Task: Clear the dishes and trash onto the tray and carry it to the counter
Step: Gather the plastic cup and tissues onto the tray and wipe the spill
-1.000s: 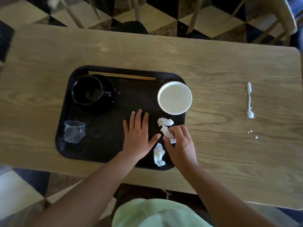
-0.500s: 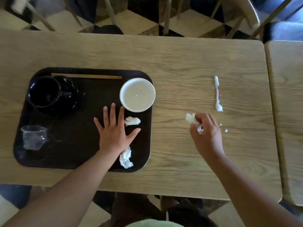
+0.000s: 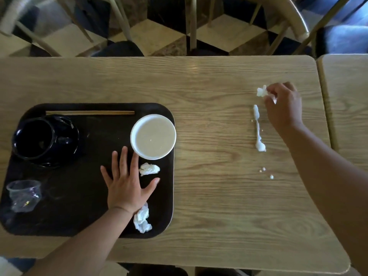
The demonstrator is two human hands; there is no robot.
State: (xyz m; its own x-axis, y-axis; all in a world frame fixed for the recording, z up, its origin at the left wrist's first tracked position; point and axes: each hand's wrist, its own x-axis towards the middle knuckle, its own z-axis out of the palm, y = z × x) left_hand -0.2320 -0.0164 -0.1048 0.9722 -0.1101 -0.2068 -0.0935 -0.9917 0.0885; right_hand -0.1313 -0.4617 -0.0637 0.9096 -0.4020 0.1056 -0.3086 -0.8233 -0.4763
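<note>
A black tray (image 3: 59, 216) lies on the left of the wooden table (image 3: 209, 196). It carries a black cup on a saucer (image 3: 43, 140), chopsticks (image 3: 89, 112), a white bowl (image 3: 153, 136), a clear plastic cup (image 3: 23, 195) and two crumpled tissues (image 3: 149, 169) (image 3: 141, 221). My left hand (image 3: 127, 184) rests flat on the tray, fingers spread, between the two tissues. My right hand (image 3: 282, 105) pinches a crumpled white tissue (image 3: 261, 91) just above the far end of a white spill streak (image 3: 257, 128).
Small white drops (image 3: 265, 172) dot the table below the streak. A second table (image 3: 346, 108) abuts on the right. Chair legs (image 3: 191, 22) and a checkered floor (image 3: 157, 34) lie beyond the far edge.
My right hand picked a tissue off the tray and carried it right and away, to the far end of the spill. My left hand stayed flat on the tray.
</note>
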